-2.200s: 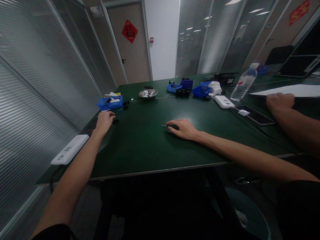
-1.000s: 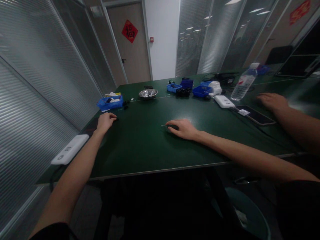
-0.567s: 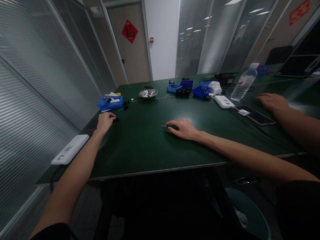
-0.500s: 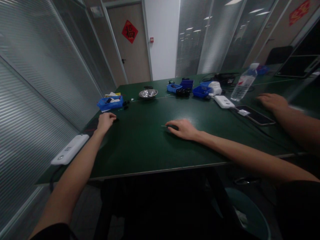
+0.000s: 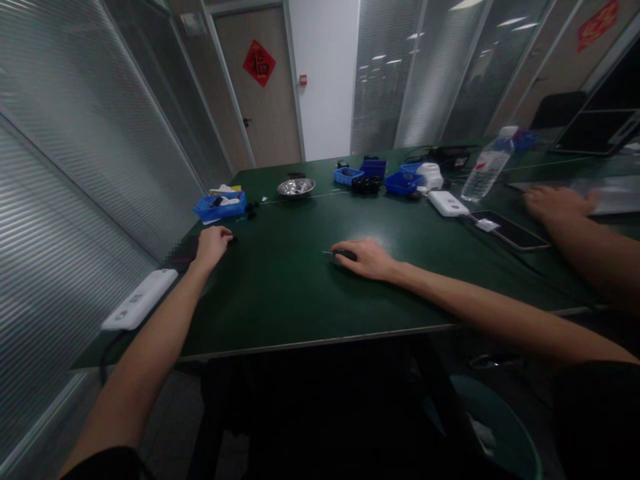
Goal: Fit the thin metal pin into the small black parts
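Observation:
My left hand (image 5: 211,243) rests on the green table (image 5: 280,300) at its left side, fingers curled over a small dark object (image 5: 233,241) that I cannot make out. In the middle of the table my right hand (image 5: 364,257) lies over a small black tool with a thin metal tip (image 5: 340,253), fingers closed round it. A blue tray (image 5: 220,205) with small parts stands just beyond my left hand.
A white device (image 5: 141,299) lies near the left edge. A steel bowl (image 5: 296,187), blue bins (image 5: 379,175), a white box (image 5: 448,203), a phone (image 5: 506,229) and a water bottle (image 5: 489,166) stand further back. Another person's hand (image 5: 556,203) rests at right on a sheet.
My own hands have stayed put. The other person's hand at right shifted, and the white sheet there went away and now shows again under it.

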`<control>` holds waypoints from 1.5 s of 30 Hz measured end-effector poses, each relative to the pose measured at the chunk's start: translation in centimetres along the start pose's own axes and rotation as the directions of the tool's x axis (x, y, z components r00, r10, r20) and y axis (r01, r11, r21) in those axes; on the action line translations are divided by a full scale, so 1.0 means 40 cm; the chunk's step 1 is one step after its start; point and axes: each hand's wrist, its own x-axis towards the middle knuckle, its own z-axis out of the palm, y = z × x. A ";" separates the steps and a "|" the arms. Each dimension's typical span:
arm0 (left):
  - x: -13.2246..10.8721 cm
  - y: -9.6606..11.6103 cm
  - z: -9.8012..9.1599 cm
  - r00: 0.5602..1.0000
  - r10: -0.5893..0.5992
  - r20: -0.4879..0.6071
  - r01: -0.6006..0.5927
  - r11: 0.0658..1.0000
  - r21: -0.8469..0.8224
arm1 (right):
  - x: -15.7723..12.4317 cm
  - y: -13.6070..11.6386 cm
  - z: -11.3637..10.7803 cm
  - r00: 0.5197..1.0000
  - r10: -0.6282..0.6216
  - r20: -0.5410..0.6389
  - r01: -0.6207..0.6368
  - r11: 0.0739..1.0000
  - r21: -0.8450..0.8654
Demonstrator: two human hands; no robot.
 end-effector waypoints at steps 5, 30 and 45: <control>-0.001 -0.001 0.002 0.999 -0.002 0.043 0.002 1.000 0.011 | 0.000 -0.002 -0.002 1.000 0.003 0.001 -0.003 1.000 0.008; -0.002 -0.003 0.005 0.988 -0.154 0.024 0.155 0.988 -0.012 | -0.001 -0.004 -0.004 1.000 0.002 0.017 -0.002 1.000 0.003; -0.008 0.006 -0.004 0.980 -0.192 0.048 0.193 0.981 -0.025 | -0.003 -0.009 -0.010 1.000 -0.001 0.010 0.001 1.000 0.024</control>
